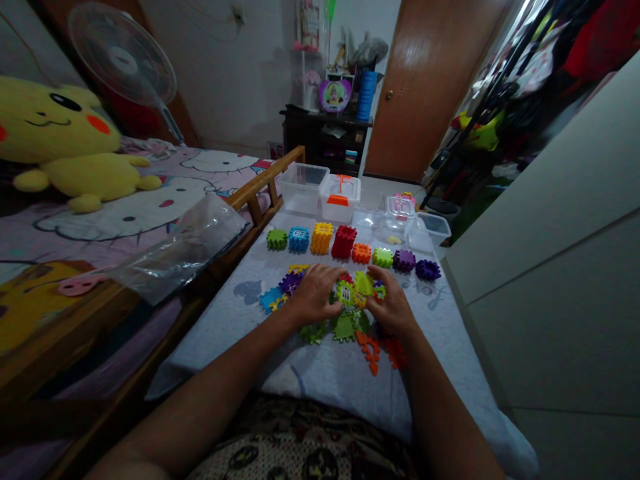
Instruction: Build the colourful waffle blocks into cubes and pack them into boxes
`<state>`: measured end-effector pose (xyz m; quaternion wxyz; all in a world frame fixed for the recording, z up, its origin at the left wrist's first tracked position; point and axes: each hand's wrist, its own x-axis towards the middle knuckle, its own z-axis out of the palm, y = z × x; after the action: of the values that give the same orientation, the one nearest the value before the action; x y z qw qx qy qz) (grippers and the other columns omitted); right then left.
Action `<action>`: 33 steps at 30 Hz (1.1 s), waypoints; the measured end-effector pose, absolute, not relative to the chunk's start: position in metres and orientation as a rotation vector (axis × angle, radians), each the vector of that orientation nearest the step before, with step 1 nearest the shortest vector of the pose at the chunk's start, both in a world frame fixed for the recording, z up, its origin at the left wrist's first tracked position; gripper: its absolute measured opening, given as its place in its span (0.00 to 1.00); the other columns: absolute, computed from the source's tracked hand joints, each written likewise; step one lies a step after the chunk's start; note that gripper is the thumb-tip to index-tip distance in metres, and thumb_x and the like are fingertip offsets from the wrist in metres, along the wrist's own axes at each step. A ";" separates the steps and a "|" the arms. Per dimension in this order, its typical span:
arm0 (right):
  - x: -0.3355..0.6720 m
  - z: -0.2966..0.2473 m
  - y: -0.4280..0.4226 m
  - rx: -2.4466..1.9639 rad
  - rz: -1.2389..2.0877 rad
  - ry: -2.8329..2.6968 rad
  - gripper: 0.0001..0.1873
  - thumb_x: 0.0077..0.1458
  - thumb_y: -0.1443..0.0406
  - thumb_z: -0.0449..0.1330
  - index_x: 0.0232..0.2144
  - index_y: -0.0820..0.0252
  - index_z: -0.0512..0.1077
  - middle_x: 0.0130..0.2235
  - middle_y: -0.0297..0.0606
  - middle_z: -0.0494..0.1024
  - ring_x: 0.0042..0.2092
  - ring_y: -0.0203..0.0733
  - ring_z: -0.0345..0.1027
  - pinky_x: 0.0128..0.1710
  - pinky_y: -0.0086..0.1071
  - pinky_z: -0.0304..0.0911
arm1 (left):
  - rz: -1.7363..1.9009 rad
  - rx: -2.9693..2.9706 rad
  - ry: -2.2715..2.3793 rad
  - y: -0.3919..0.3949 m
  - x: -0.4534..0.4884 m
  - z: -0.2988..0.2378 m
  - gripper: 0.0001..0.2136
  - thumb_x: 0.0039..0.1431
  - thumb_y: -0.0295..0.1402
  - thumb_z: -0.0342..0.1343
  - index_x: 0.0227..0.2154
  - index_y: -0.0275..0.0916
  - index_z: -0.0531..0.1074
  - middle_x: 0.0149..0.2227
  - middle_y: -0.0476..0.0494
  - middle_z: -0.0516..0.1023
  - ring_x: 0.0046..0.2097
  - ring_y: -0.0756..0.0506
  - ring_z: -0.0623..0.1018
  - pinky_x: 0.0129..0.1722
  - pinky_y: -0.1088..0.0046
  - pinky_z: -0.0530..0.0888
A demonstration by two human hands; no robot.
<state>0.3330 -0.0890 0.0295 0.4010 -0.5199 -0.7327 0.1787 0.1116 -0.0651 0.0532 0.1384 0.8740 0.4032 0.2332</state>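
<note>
A big bed fills the left of the scene, and a tall white cabinet leans into view on the right. Between them runs the desk, draped in a pale blue cloth, with a brown door beyond. Over on the bed sits a yellow plush toy, a fan behind it, and a clear plastic bag sprawls along the near edge. Down to the desk's far end: clear tubs, one of them the orange-handled tub.

Now the hands! The left hand comes in curled, its grip narrowed, thumb and fingers around a lime piece with a white lattice. The right hand faces it, its grip partly curled beside a yellow-green piece; whether it has a firm hold, I can't tell. Both pieces are right there between the hands, mid-desk.

Beyond them, a row of block stacks, green stack at the left end, red stack near the middle, dark violet stack closing the right. And smallest, loose flat pieces: blue pieces left, green pieces in front, an orange piece nearest the person.
</note>
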 end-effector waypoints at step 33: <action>0.330 0.023 -0.094 -1.612 0.336 -2.237 0.34 0.43 0.70 0.55 0.57 0.62 0.65 0.51 0.48 0.71 0.51 0.55 0.60 0.53 0.47 0.55 | 1.039 2.104 1.834 -0.011 -0.002 0.018 0.14 0.54 0.41 0.57 0.40 0.38 0.75 0.45 0.39 0.78 0.50 0.38 0.76 0.55 0.60 0.69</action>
<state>0.3296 -0.0938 0.0234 0.1809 -0.5709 -0.7920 0.1191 -0.0023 -0.0112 0.0181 0.0814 0.7041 0.6138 0.3477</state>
